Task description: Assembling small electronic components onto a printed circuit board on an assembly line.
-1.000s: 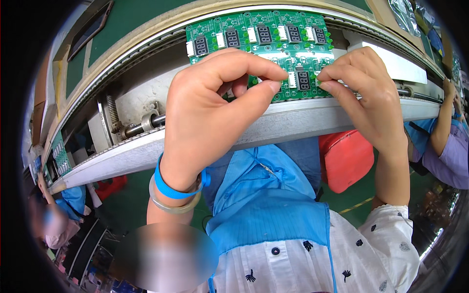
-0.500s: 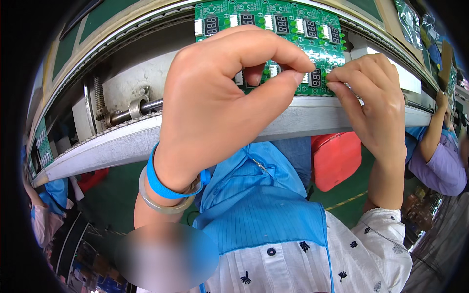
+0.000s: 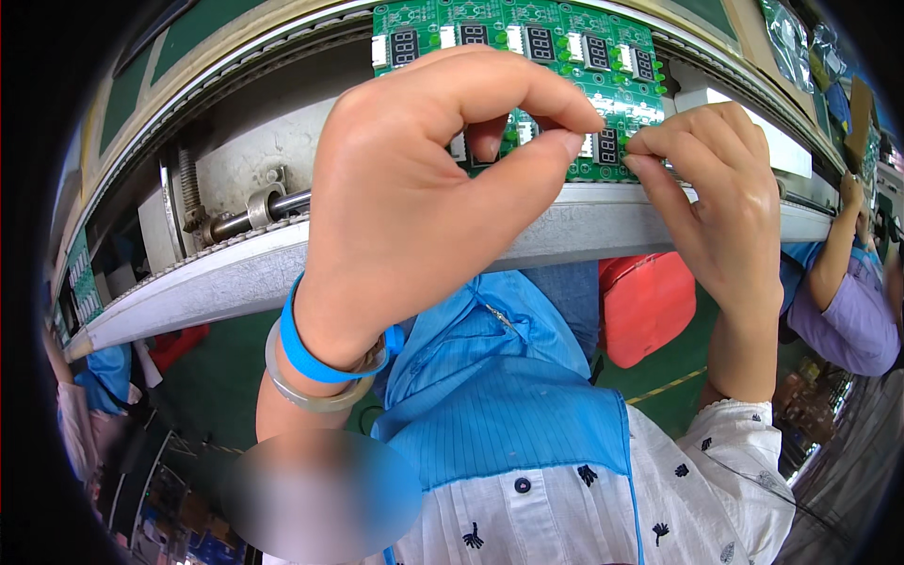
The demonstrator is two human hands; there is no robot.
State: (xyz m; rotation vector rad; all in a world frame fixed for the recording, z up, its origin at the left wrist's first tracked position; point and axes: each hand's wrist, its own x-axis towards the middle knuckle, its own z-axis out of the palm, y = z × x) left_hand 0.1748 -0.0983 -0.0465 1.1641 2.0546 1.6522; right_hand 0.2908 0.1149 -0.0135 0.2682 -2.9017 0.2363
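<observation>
A green circuit board panel [image 3: 617,96] lies across the conveyor, with rows of black digit displays, white connectors and green LEDs. Over its near edge, my left hand [image 3: 414,179] has thumb and forefinger pinched beside a white connector [image 3: 587,148]; whatever is between the fingertips is too small to make out. On the far side of the nearest right digit display [image 3: 608,146], my right hand [image 3: 720,184] is pinched close to a green LED [image 3: 625,141]. Its fingertips cover what they hold, if anything. My left hand hides much of the panel's near row.
A metal conveyor rail [image 3: 217,273] runs along my side, with a steel shaft [image 3: 292,201] and spring behind it. Beneath the rail is a red stool [image 3: 650,306]. A co-worker in a purple top [image 3: 852,320] is at the right; another person's arm shows far left.
The board panel has shifted very slightly left. Both hands have moved a little the same way, still pinched at the same spots.
</observation>
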